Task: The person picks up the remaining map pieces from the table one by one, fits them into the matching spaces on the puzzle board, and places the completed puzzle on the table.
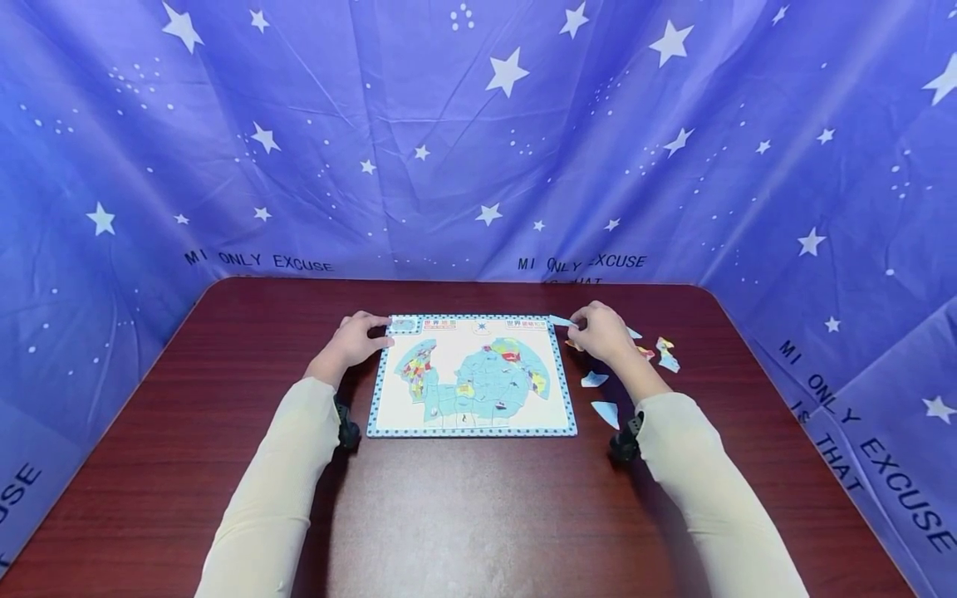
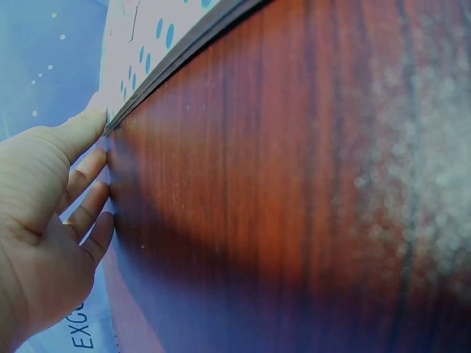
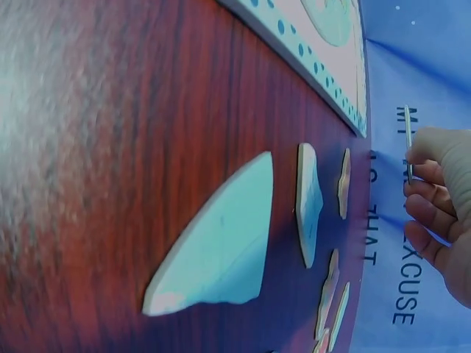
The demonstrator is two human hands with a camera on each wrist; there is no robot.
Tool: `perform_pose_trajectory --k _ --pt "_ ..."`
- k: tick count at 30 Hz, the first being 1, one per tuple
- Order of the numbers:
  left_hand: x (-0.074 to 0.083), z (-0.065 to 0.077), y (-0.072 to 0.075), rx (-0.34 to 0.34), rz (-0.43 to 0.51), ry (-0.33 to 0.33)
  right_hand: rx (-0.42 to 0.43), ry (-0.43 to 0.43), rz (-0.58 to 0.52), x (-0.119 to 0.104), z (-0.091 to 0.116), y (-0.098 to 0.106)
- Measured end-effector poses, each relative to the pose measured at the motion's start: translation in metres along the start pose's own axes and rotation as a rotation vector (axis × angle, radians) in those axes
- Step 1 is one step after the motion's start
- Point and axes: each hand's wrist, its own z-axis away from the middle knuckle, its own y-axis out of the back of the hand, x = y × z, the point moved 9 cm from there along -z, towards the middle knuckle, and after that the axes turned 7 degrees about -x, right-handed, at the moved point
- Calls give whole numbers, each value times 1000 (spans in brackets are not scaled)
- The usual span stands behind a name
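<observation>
My left hand (image 1: 351, 338) rests at the upper left corner of a world map puzzle board (image 1: 407, 419). In the left wrist view the thumb touches the board's edge, and the other visible fingers reach loosely beside it; the index finger is mostly hidden. Beyond the board's upper right corner, my right hand (image 1: 601, 332) pinches a light blue puzzle piece (image 1: 559, 321) between thumb and fingers. The right wrist view shows that held puzzle piece (image 3: 408, 140) edge-on, raised off the table. Fitted pieces cover part of the map, with white gaps in between.
Loose pieces lie right of the board: a blue wedge-shaped piece (image 1: 606, 413), a smaller blue piece (image 1: 594, 379), a multicoloured piece (image 1: 668, 355) and several others partly behind the right hand. The dark red wooden table (image 1: 463, 507) ends at a blue star-printed curtain (image 1: 449, 166).
</observation>
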Motion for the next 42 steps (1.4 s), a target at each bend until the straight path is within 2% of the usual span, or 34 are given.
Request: perform_pose_trajectory --k 4,14,35,42 --pt "0 1 0 -3 1 1 18 21 9 -9 1 0" --pt "1 1 -2 -6 1 8 8 39 26 -21 -4 -9" --pt "1 3 0 3 8 -9 -9 117 70 -60 -10 -13" --pt "0 1 -2 -3 7 -8 -25 111 60 -66 -12 -20"
